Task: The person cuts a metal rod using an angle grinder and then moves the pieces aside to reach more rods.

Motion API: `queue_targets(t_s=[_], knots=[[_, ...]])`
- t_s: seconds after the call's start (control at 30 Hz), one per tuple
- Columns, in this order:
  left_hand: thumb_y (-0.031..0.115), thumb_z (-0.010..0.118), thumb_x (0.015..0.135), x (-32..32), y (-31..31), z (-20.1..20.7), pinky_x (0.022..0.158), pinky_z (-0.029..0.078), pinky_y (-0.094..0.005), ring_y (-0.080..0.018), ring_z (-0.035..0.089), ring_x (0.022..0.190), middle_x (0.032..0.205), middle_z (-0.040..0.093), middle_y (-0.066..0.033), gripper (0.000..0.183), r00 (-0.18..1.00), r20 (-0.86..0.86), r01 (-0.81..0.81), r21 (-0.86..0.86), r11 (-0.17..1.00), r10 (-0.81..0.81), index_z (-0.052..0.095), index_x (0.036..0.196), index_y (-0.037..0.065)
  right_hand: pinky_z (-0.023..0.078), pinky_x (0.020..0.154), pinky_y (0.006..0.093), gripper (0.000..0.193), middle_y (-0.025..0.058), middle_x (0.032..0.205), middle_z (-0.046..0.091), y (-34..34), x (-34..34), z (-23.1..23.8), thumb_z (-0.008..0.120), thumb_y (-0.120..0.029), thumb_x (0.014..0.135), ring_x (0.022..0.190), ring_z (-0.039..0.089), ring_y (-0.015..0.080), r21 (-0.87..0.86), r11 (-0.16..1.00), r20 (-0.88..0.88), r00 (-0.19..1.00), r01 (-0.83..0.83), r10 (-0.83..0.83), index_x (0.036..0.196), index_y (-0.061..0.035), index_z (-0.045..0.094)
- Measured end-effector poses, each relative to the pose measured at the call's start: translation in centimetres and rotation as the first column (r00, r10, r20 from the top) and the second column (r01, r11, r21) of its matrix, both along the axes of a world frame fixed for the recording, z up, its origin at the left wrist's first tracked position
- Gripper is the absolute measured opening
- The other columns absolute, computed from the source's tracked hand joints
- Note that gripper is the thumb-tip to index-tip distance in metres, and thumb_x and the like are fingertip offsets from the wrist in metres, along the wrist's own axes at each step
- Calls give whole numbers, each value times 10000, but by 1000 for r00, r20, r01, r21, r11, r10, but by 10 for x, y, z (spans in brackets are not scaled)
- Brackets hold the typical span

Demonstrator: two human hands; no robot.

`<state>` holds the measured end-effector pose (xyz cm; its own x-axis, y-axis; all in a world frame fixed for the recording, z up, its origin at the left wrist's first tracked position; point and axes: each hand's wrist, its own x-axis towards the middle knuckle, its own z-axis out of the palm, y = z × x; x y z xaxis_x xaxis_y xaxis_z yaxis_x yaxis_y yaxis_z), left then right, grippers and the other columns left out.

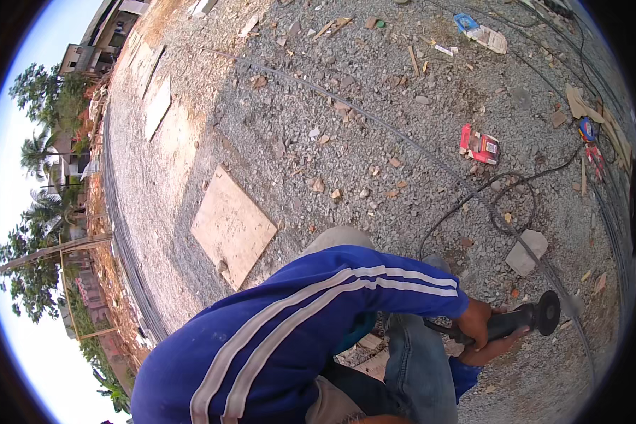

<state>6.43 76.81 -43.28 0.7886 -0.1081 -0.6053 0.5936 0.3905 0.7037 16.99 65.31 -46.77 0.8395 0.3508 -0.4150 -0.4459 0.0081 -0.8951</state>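
My left hand (476, 322), at the end of a striped blue sleeve, is wrapped over the back of a dark angle grinder (509, 324). From below, my right hand (500, 346) grips the same tool along its body. The grinder's round black disc (547, 313) points right, close beside a long thin metal bar (431, 157) lying across the gravel. Whether disc and bar touch, or the disc is spinning, I cannot tell. Under the bar sits a flat pale stone (527, 253). My bent knee in jeans (420, 360) is next to my hands.
A black cable (533, 201) loops over the gravel. Beyond it lie a torn red box (479, 145), a blue and white bag (480, 33), a tape measure (586, 130) and red-handled pliers (596, 160). More bars run along the right edge. A plywood sheet (233, 226) lies left.
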Motion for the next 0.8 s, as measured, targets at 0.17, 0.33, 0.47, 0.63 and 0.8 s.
queue_targets(t_s=[0.17,0.33,0.47,0.63,0.8], knots=[[364,771,651,30,-6,-12,818,522,-390,-312,666,972,1028,674,-204,637,998,49,31,234,972,-44,610,1125,-30,486,933,438,585,160,1095,595,16,21,25,570,-428,910,1053,580,281,154,972,-404,886,-177,226,1315,-30,433],[656,640,792,-7,31,-13,867,504,-444,-398,636,1044,1115,631,-279,861,988,-31,145,514,845,-151,527,1237,-72,568,690,392,352,122,832,626,36,30,14,689,-306,817,738,649,258,3,993,-327,938,-121,116,994,-30,561],[455,568,941,-6,87,-43,876,486,-486,-417,603,1016,1125,619,-220,531,962,245,-268,931,249,120,580,1215,0,554,653,380,338,106,823,616,7,128,20,670,-289,832,704,628,223,-53,974,-255,946,-221,201,986,-1,584],[432,534,962,-58,159,-92,965,400,-523,-386,581,1072,1168,617,-173,449,969,205,-183,969,-163,134,602,1189,51,520,560,300,233,63,770,642,13,145,17,719,-195,776,627,622,158,-347,903,114,944,-253,308,893,-7,644],[495,513,955,-70,162,-126,996,320,-564,-351,602,1026,1075,664,-138,442,985,119,-91,972,-217,122,655,1072,93,496,557,278,225,20,768,648,14,147,-1,768,-106,719,623,600,106,-528,792,157,882,-306,445,888,-24,646]])
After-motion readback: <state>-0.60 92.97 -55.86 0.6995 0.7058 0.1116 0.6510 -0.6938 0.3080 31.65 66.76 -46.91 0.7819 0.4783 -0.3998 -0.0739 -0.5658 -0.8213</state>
